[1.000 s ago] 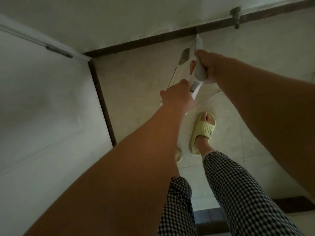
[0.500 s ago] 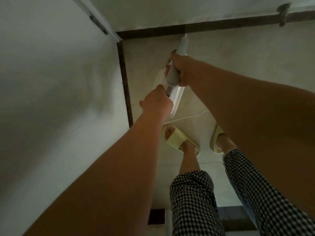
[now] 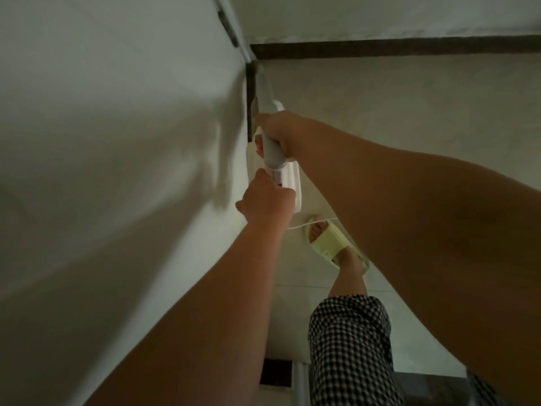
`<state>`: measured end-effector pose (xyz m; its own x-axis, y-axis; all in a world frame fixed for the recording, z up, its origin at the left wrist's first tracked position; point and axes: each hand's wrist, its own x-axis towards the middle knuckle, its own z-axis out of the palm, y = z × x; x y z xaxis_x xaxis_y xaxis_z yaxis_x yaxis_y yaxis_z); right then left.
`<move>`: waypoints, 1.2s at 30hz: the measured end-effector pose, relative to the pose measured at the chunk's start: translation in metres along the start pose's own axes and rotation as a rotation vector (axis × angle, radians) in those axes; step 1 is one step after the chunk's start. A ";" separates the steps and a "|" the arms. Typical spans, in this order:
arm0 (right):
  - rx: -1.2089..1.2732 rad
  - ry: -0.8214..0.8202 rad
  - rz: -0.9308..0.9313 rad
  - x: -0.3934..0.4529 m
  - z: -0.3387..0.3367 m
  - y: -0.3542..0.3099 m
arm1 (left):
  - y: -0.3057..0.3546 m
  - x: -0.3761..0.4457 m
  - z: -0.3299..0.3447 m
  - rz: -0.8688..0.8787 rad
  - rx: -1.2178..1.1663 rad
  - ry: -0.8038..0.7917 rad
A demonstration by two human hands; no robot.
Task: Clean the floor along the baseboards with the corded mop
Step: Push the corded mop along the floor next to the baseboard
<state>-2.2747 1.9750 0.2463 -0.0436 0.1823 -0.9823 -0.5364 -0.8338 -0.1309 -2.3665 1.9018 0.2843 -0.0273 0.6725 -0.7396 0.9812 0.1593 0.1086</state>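
Corded mop (image 3: 270,150): upright-ish handle gripped in both hands, white head (image 3: 288,183) low on the floor, hard against the left wall near the far corner.
Right hand (image 3: 281,133): fingers wrapped round the grey handle grip, farther along the shaft.
Left hand (image 3: 268,199): curled round the shaft just below, nearer the body; fingertips hidden behind the knuckles.
Cord (image 3: 310,222): thin white line trailing right across the floor, passing just by the slippered foot (image 3: 333,244).
Step in hand, judged: running the head along the left wall's dark baseboard (image 3: 250,98) toward the corner.
Doing it well: keep head edge flush to the skirting, pad flat, slow even push; steer from the lower hand; mind cord underfoot to avoid a trip or snag.
Floor (image 3: 395,118): pale tile, matte, one grout line visible near the feet.
Room: dim; dark baseboard (image 3: 395,49) also along the far wall; left wall (image 3: 117,142) pale, with a hinged door edge (image 3: 231,27) at the corner.
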 end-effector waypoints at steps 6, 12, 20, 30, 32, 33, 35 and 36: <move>-0.027 -0.012 -0.038 0.001 -0.033 -0.002 | 0.021 -0.012 0.011 0.104 0.066 -0.018; 0.048 -0.010 -0.060 -0.018 -0.118 0.006 | 0.075 -0.045 0.050 0.195 0.107 -0.052; 0.241 0.039 -0.033 -0.055 -0.298 0.047 | 0.171 -0.122 0.141 0.375 0.296 -0.097; 0.392 0.111 -0.029 -0.090 -0.539 0.103 | 0.314 -0.230 0.291 0.500 0.368 -0.178; 0.407 0.128 -0.041 -0.099 -0.591 0.106 | 0.350 -0.252 0.322 0.518 0.367 -0.176; 0.406 0.136 -0.053 -0.100 -0.604 0.107 | 0.360 -0.257 0.328 0.520 0.356 -0.180; 0.392 0.164 -0.068 -0.104 -0.637 0.105 | 0.384 -0.268 0.346 0.535 0.334 -0.182; 0.393 0.169 -0.072 -0.106 -0.647 0.104 | 0.392 -0.270 0.352 0.542 0.328 -0.178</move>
<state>-1.7802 1.5317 0.2504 0.1269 0.1177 -0.9849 -0.8147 -0.5541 -0.1712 -1.9077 1.5280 0.2929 0.4915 0.4610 -0.7388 0.8552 -0.4158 0.3095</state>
